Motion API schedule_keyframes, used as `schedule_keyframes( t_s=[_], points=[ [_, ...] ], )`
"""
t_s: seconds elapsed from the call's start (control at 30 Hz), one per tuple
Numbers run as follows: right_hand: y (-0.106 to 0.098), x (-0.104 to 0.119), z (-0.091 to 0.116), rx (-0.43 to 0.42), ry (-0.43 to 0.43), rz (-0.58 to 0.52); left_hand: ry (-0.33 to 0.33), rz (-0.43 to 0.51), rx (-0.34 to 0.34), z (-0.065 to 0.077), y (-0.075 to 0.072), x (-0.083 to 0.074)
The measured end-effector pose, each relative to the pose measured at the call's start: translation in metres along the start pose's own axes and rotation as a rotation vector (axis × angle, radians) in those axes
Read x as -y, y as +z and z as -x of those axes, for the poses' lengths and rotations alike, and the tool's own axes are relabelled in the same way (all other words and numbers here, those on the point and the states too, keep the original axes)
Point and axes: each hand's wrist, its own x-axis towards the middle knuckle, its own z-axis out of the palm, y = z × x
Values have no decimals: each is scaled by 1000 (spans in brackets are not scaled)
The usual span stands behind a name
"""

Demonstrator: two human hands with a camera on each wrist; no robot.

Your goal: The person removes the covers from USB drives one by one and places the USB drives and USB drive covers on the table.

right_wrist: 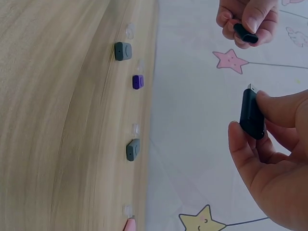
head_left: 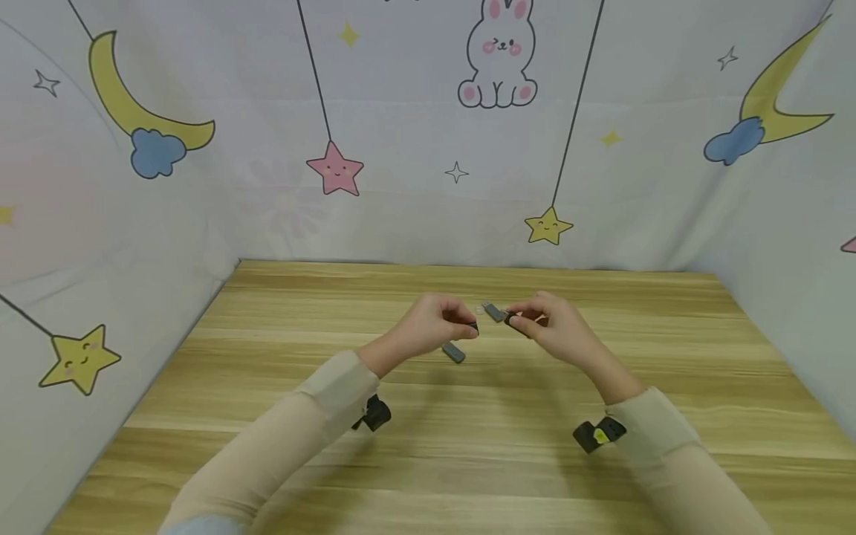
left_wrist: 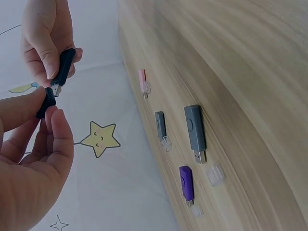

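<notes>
My left hand (head_left: 438, 323) pinches a small black cap (left_wrist: 46, 103) between thumb and fingers. Opposite it, my right hand (head_left: 551, 327) grips a black USB flash drive (right_wrist: 252, 114) whose bare metal plug points toward the cap. In the right wrist view a gap separates cap and plug, and the cap's open end shows. Both hands are raised above the wooden table (head_left: 428, 461). On the table lie two grey flash drives (left_wrist: 195, 127), a purple flash drive (left_wrist: 186, 183) and a pink flash drive (left_wrist: 142, 81), with clear caps (left_wrist: 215, 174) close to their plugs.
A white cloth (head_left: 414, 223) printed with stars, moons and a rabbit hangs behind the table and on both sides. Black wrist cameras (head_left: 376, 413) are worn at both cuffs. The loose drives lie spread apart on the wood near and beyond the hands.
</notes>
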Motion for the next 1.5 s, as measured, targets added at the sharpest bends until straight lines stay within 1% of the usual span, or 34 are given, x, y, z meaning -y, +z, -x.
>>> schedule_keyframes(
  t_s=[0.2,0.4,0.53,0.7,0.83,0.97,1.13,1.23,1.5],
  points=[
    [1,-5,-4,-13,44,-14,-2,-12,-16,-9,0,2],
    [0,-12,-9,-19,99,-24,-35,-20,-21,-18,0,4],
    [1,-17,-11,-22,130,-26,-58,-5,-26,-25,3,7],
    [4,-23,-14,-33,144,-47,-84,26,-33,-32,7,12],
    [7,-28,-17,-39,154,-70,-89,32,-41,-36,9,16],
    [10,-30,-18,-26,186,-97,-94,25,-49,-41,12,20],
    [15,-34,-21,-14,223,-126,-83,-6,-55,-47,16,25],
    [18,-38,-22,-7,222,-135,-79,-29,-51,-50,18,28],
    [23,-46,-27,13,214,-140,-85,-47,-28,-57,24,32]
  ],
)
